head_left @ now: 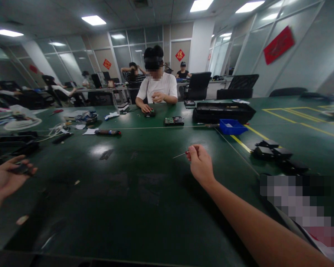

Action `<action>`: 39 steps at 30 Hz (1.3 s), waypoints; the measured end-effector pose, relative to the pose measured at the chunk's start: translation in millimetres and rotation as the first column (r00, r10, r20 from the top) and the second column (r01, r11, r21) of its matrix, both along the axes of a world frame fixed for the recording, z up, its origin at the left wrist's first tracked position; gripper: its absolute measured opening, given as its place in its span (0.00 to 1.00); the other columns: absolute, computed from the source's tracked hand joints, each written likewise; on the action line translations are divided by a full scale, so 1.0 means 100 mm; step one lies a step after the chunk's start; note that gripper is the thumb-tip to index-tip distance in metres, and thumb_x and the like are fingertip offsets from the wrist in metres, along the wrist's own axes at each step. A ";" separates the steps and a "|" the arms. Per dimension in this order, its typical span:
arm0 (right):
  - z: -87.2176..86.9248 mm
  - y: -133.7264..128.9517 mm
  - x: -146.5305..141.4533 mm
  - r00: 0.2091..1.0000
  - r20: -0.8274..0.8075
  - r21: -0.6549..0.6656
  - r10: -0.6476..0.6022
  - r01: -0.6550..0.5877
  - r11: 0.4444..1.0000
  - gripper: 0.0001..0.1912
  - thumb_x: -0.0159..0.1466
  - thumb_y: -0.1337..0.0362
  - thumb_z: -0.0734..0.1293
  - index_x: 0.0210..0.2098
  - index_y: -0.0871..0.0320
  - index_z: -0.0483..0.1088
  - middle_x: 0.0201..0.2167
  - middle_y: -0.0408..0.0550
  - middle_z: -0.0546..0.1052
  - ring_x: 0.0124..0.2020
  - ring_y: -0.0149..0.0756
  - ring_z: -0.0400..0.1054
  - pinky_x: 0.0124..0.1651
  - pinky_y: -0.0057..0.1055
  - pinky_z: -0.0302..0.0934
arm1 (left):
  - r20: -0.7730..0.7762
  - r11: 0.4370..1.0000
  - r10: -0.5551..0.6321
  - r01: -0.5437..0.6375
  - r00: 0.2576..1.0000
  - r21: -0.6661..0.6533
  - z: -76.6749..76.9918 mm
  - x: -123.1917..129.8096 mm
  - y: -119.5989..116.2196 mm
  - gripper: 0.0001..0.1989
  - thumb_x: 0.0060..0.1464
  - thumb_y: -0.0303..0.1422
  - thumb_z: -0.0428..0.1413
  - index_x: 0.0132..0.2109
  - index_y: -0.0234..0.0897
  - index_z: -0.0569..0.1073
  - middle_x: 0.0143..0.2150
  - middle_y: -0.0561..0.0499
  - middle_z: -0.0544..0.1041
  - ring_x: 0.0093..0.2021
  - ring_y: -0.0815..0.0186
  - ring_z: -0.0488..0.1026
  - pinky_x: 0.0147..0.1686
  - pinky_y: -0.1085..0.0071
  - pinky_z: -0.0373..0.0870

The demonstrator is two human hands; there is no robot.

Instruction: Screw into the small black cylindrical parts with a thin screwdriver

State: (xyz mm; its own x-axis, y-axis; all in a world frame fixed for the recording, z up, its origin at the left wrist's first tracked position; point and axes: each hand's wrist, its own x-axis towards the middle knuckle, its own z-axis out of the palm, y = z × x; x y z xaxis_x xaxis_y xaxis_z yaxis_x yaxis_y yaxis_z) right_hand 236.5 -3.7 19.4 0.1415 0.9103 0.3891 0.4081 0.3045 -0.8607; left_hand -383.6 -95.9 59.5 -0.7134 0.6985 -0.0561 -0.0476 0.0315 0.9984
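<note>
My right hand (199,161) is closed round the red handle of a thin screwdriver (180,155), whose metal shaft points left over the green table (114,215). At the far left, my left hand (5,180) is palm up with a small dark object (21,168) at its curled fingers; blur hides what the object is. Beyond my right hand lies a circuit board device (174,121) on the table, and a blue tray (231,127) stands to its right.
A black bin (224,112) stands behind the blue tray. Black blocks (272,151) lie at the right. A dark cylinder (108,132) and cables (55,129) lie at the left. Across the table, a person in white (163,87) touches another device (149,112).
</note>
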 end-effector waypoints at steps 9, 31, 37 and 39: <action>0.01 -0.01 0.00 1.000 0.008 0.005 -0.005 0.005 1.000 0.18 0.71 0.49 0.58 0.42 0.55 0.70 0.33 0.48 0.78 0.34 0.41 0.72 0.39 0.38 0.63 | -0.026 0.990 -0.085 0.088 0.996 0.107 0.16 0.64 0.33 0.19 0.49 0.13 0.48 0.41 0.38 0.73 0.31 0.54 0.72 0.31 0.70 0.70 0.31 0.75 0.75; 0.03 -0.03 0.00 1.000 0.007 0.000 0.014 -0.014 1.000 0.19 0.72 0.48 0.57 0.42 0.55 0.70 0.34 0.50 0.78 0.35 0.41 0.72 0.39 0.38 0.63 | 0.053 0.662 -0.743 0.720 0.668 0.206 0.19 3.52 0.91 0.21 0.43 0.23 0.51 0.47 0.32 0.73 0.38 0.46 0.71 0.37 0.63 0.69 0.40 0.66 0.67; 0.06 -0.04 -0.01 1.000 0.016 -0.003 0.003 -0.003 1.000 0.18 0.71 0.48 0.58 0.42 0.55 0.69 0.34 0.50 0.79 0.35 0.41 0.72 0.40 0.38 0.63 | -0.431 0.602 -0.753 0.784 0.496 -0.149 -0.21 4.05 0.87 0.27 0.46 0.17 0.54 0.54 0.38 0.69 0.50 0.44 0.74 0.50 0.58 0.71 0.54 0.59 0.65; 0.04 -0.03 -0.02 1.000 0.018 -0.009 0.021 -0.021 1.000 0.17 0.71 0.48 0.59 0.42 0.55 0.69 0.35 0.49 0.79 0.36 0.41 0.73 0.41 0.38 0.63 | -0.533 0.601 -0.732 0.770 0.424 -0.213 -0.35 4.13 0.84 0.22 0.53 0.20 0.55 0.54 0.39 0.70 0.52 0.42 0.74 0.53 0.56 0.71 0.57 0.56 0.64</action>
